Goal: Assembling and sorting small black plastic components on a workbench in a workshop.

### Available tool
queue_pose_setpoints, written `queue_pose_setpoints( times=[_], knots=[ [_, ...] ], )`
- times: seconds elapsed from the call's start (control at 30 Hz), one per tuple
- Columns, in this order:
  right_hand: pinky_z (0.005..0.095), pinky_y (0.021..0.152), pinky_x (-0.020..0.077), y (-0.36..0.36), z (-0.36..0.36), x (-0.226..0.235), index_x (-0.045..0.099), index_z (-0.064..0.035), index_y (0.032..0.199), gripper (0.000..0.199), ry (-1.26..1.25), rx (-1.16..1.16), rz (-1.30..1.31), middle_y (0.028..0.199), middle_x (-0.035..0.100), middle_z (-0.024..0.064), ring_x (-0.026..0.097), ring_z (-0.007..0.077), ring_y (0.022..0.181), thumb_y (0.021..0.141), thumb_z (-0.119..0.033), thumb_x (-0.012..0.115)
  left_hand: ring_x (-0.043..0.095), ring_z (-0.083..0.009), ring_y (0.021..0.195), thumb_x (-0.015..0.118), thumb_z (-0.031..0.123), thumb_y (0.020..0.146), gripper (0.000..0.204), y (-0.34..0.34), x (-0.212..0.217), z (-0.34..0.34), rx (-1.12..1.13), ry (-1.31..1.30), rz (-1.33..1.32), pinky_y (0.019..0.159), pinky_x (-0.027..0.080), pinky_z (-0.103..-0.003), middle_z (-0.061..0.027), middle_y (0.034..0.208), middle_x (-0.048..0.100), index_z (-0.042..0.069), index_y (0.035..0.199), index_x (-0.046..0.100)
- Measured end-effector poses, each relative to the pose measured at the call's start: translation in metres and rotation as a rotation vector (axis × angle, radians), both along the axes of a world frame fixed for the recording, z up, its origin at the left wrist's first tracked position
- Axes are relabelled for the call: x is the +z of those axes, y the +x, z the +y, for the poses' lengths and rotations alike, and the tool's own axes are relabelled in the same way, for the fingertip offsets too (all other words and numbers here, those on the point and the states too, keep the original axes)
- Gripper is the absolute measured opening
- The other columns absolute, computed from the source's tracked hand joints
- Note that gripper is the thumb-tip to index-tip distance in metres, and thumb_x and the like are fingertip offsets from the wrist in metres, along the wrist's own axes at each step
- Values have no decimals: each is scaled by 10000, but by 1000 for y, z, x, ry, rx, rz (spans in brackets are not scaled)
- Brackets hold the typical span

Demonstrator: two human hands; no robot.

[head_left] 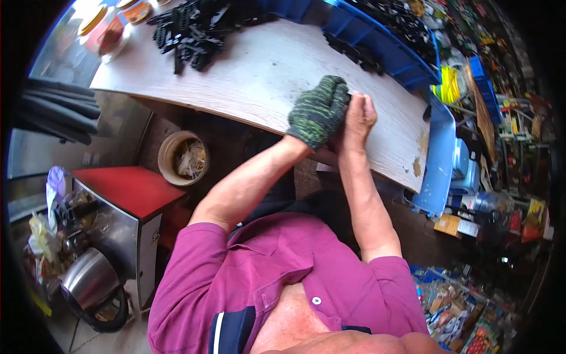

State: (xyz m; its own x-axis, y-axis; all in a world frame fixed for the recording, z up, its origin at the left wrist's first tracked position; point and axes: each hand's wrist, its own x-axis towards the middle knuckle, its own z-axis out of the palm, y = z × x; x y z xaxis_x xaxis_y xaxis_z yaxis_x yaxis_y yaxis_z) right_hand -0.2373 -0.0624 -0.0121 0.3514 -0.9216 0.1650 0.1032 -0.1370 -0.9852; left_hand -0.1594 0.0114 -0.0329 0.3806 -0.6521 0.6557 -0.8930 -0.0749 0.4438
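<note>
The left hand (pixel 319 110), in a green knit glove (pixel 312 118), is curled shut against the bare right hand (pixel 358 115), also closed; whether either grips anything cannot be told. Both rest at the near edge of the pale wooden desk (pixel 259 71). Black plastic parts (pixel 191 29) lie heaped farther back, beside a blue bin (pixel 377 41).

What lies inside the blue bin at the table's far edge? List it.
The blue bin holds a heap of small black parts. Its floor is covered by them, so anything beneath cannot be seen.
</note>
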Motion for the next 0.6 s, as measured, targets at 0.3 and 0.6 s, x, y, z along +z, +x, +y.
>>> queue_pose_setpoints(
  times=[0.3,0.6],
  knots=[
    [295,480,480,-4,7,10,480,-100,762,278,174,122,-151,602,430,-28,405,75,479,1008,-216,539,611,-379,1124,712,220,892,390,28,30,48,-23,-167,178,988,477,-459,-169,1206,659,56,1237,632],
    [400,469,597,0,6,9,497,-67,806,289,207,192,-166,575,445,19,418,102,400,1023,-257,508,596,-382,1015,697,286,840,379,195,27,113,506,74,-286,869,481,-523,-119,1100,646,179,1201,656]
  ],
)
